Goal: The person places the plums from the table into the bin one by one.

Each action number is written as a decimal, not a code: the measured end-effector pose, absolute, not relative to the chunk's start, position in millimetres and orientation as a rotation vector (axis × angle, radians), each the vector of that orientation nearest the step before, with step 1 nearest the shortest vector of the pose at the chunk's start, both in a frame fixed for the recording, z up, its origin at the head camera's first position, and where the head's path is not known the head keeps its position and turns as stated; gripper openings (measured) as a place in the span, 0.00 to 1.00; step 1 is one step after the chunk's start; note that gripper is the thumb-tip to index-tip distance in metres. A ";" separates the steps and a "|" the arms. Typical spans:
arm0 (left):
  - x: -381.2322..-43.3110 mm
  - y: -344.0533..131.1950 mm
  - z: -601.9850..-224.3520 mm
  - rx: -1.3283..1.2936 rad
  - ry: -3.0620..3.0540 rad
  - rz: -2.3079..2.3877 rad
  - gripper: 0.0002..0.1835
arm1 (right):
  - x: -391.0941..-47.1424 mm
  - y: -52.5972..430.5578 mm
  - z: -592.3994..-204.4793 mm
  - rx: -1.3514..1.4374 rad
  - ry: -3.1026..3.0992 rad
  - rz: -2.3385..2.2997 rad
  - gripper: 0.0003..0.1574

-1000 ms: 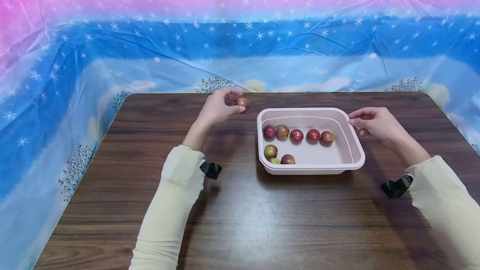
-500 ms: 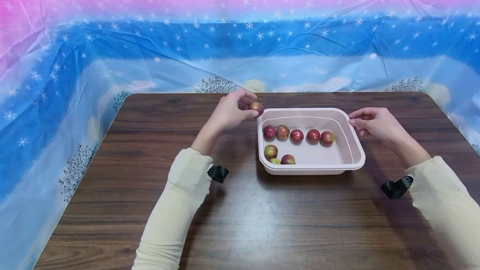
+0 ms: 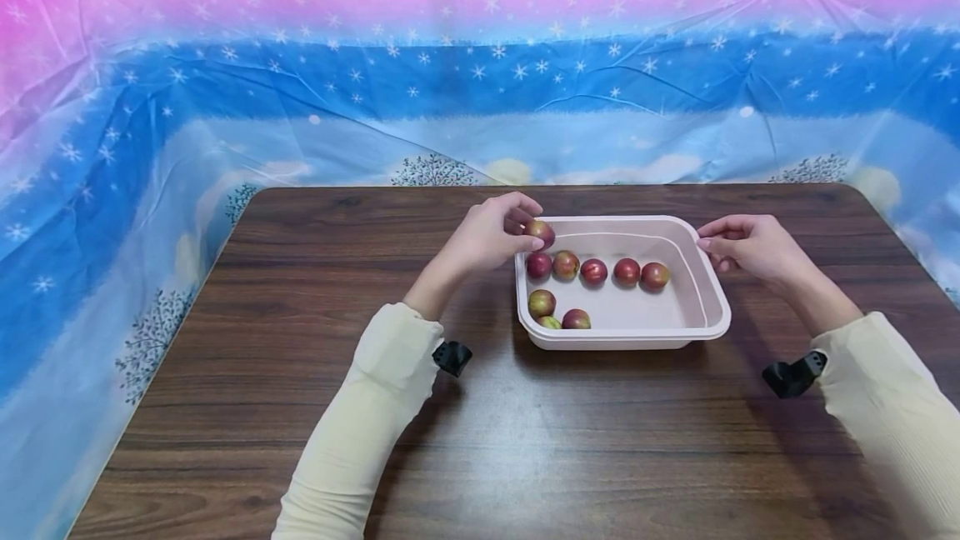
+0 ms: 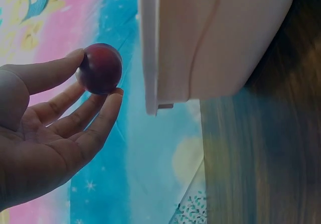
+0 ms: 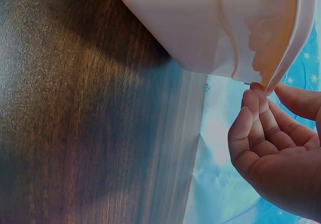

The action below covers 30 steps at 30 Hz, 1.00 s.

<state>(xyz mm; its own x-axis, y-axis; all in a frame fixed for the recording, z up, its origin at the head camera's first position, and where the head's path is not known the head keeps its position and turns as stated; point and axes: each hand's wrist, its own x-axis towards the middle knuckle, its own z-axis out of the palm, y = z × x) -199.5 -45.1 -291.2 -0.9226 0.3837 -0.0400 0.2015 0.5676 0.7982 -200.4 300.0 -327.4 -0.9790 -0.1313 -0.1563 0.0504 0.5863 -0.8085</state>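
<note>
My left hand [image 3: 483, 233] pinches a reddish plum [image 3: 539, 232] between thumb and fingertips, above the back left corner of a pale pink plastic tub [image 3: 630, 315]. In the left wrist view, the held plum [image 4: 102, 69] looks dark red and is apart from the tub wall [image 4: 180, 43]. Several plums [image 3: 593, 272] lie in a row along the tub's back side. A few greenish and red ones [image 3: 542, 302] sit at its front left, one partly hidden by the rim. At the right end, my right hand [image 3: 753, 248] pinches the tub's rim [image 5: 286, 66] with thumb and curled fingers.
The tub stands on a dark wood-grain table [image 3: 480, 440]. A pink and blue snowflake cloth [image 3: 480, 65] hangs behind the table and along its left side. Dark camera mounts [image 3: 452, 358] sit on both wrists.
My left hand has moved right and slightly toward me with its plum, from the tabletop left of the tub to over its back left corner. My right hand stays on the rim.
</note>
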 end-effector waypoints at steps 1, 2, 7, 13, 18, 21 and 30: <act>-199.2 -43.8 -292.4 0.494 2.583 1.279 0.19 | -200.5 300.1 -327.8 -0.067 2.613 -1.345 0.23; -198.8 -42.6 -293.5 0.494 2.575 1.282 0.19 | -200.6 300.1 -327.9 -0.068 2.610 -1.347 0.23; -198.0 -37.9 -297.9 0.509 2.565 1.273 0.18 | -201.1 300.0 -327.9 -0.060 2.603 -1.352 0.23; -196.3 -36.5 -298.9 0.524 2.559 1.282 0.18 | -201.3 300.0 -328.4 -0.067 2.597 -1.364 0.23; -197.2 -38.7 -299.4 0.550 2.574 1.282 0.19 | -200.7 299.4 -327.5 -0.055 2.597 -1.370 0.24; -198.0 -41.4 -299.1 0.551 2.577 1.283 0.19 | -200.7 299.0 -326.6 -0.048 2.607 -1.359 0.23; -199.4 -51.0 -299.6 0.534 2.608 1.271 0.20 | -199.7 299.3 -327.4 -0.067 2.633 -1.328 0.23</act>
<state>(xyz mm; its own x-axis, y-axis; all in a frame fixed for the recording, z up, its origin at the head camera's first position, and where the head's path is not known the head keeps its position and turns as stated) -199.4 -51.0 -299.6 -0.9167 0.3993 -0.0137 0.2353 0.5673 0.7892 -199.7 299.3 -327.4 -0.9807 -0.1260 -0.1497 0.0455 0.5972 -0.8008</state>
